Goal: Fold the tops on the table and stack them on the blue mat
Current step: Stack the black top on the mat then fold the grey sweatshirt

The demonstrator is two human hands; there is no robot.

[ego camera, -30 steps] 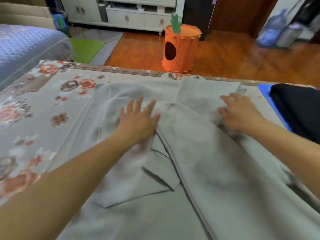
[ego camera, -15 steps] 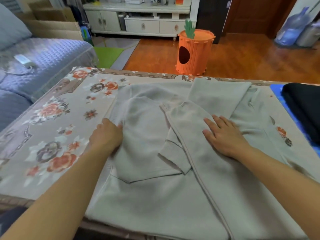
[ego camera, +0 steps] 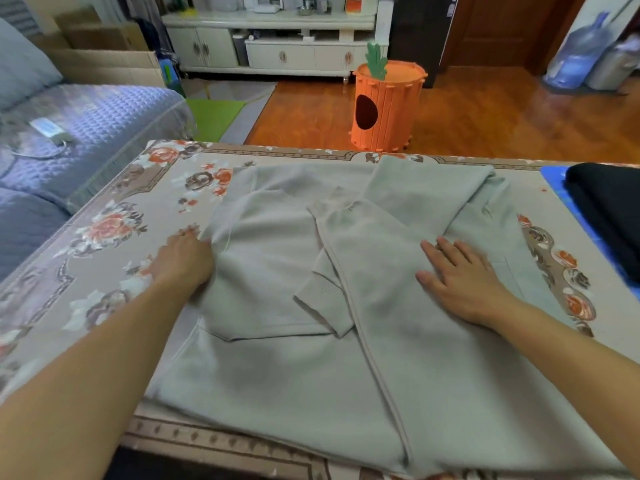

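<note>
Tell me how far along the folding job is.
Done: a folded black top already lies on the blue mat. In hand: the grey top has its right side folded over; the right hand presses it flat while the left hand grips the left edge. Left: fold that side, fold up, stack.

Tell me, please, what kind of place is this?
Probably a home living room: a sofa with a blue quilted cover, a white low cabinet along the wall, and a table with a floral cloth used for folding.
</note>
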